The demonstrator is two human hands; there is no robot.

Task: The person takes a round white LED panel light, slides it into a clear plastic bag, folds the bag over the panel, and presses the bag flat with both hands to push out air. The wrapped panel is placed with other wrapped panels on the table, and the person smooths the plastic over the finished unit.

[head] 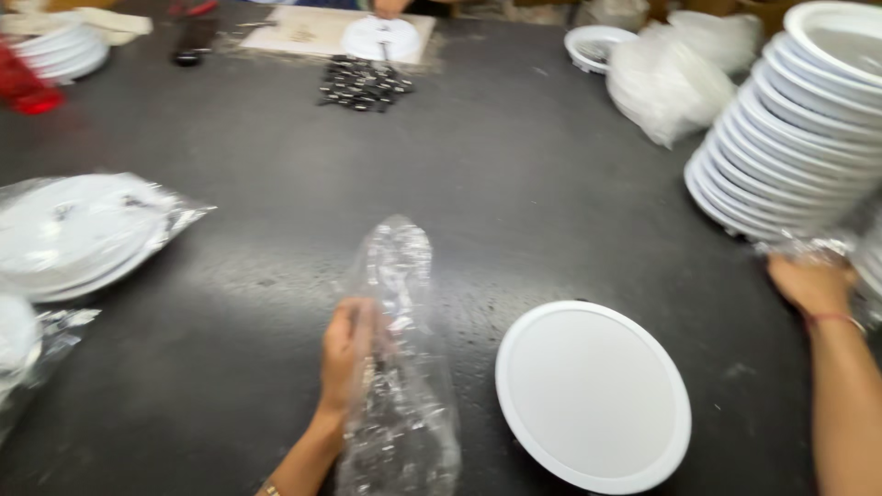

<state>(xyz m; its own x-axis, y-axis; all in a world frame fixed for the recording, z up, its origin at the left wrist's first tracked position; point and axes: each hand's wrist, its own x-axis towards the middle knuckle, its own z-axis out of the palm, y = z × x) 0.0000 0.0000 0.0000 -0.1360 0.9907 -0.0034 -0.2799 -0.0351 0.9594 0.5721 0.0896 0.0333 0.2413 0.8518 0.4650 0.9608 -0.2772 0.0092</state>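
Crinkly clear bag [401, 367] stands low in the middle, gripped by the left hand [347, 354]. Beside it lies a white round plate [593, 395]. Far right, the right hand [812, 283] grabs plastic wrap [804, 248] under the plate stack [799, 129]. Middle of the dark table [441, 184] is open.

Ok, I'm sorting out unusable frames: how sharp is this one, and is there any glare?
Head view: motion blur smears everything, worst on the stacked white discs at right; the clear plastic bag in the left hand glints; the single white disc stays readable.
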